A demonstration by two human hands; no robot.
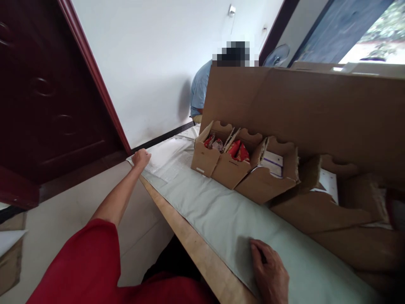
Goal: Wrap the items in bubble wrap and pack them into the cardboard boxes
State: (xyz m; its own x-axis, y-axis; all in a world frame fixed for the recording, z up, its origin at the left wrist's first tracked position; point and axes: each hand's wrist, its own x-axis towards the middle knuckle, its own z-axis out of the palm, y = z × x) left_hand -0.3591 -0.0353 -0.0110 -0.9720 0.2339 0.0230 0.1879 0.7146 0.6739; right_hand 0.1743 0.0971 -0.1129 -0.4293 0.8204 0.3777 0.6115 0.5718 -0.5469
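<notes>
My left hand (141,158) is stretched far out to the left end of the table, closed on the corner of the pale grey sheet (218,211) and clear plastic that cover the wooden tabletop (190,242). My right hand (270,272) rests near me on the same sheet, fingers curled and pressed down on it. A row of open cardboard bins (236,169) stands on the sheet beyond my hands, holding red packets (237,150) and white boxes (274,162).
A tall cardboard panel (303,114) rises behind the bins. Another person in a light blue shirt (199,90) sits beyond it by the white wall. A dark red door (47,97) stands at left, and a cardboard box (11,257) sits on the floor.
</notes>
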